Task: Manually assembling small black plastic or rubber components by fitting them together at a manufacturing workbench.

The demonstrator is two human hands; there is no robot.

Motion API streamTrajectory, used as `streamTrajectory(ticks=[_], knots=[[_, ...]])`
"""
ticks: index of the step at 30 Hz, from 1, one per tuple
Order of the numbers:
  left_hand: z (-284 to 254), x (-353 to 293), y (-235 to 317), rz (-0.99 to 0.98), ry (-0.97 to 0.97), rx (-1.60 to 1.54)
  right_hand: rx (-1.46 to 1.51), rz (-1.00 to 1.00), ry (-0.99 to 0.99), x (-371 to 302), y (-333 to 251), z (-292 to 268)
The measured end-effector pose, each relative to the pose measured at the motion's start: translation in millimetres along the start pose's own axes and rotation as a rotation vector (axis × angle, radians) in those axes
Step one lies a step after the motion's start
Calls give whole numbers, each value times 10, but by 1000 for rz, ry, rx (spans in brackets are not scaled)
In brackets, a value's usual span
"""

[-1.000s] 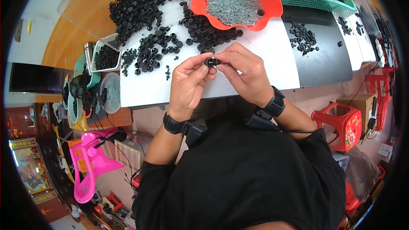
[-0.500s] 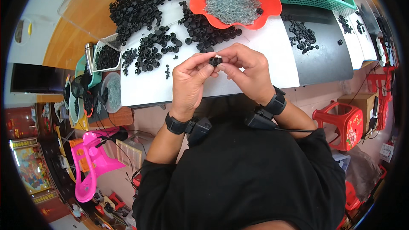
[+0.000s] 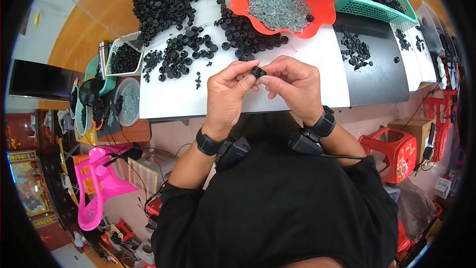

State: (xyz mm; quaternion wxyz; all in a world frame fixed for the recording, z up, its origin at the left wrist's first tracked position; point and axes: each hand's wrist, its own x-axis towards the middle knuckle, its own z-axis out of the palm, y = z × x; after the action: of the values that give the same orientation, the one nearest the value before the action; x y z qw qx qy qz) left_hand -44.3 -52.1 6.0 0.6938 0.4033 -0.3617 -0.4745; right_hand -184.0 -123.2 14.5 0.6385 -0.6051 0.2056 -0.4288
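Over the near part of the white table sheet, my left hand (image 3: 229, 89) and my right hand (image 3: 292, 85) meet at their fingertips. Pinched between them is a small round black plastic part (image 3: 257, 72); its finer details are too small to make out. Both hands grip it, thumbs and forefingers closed on either side. Beyond the hands lies a pile of black round caps (image 3: 248, 34). To the left are more loose black caps (image 3: 178, 52) and some small black cross-shaped pieces (image 3: 198, 80).
A red scalloped bowl (image 3: 240, 1) of metal screws stands at the far middle. A green basket (image 3: 364, 8) of black parts is at far right, beside a dark mat (image 3: 379, 77). A white basket (image 3: 113, 49) stands left. A red stool (image 3: 396, 151) is on the floor at right.
The round black part has turned in my fingers, showing a different face. Both hands stay together in the pinch; the view has shifted slightly.
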Motion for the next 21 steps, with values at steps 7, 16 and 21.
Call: streamTrajectory(ticks=[7,16,21], knots=[[-53,4,-63,58,-14,79,-22,6,-18,24,39,-9],[-128,16,-123,69,-16,97,-178,18,-56,80,73,-3],[-121,19,-124,93,-17,123,-192,96,-85,116,59,-1]])
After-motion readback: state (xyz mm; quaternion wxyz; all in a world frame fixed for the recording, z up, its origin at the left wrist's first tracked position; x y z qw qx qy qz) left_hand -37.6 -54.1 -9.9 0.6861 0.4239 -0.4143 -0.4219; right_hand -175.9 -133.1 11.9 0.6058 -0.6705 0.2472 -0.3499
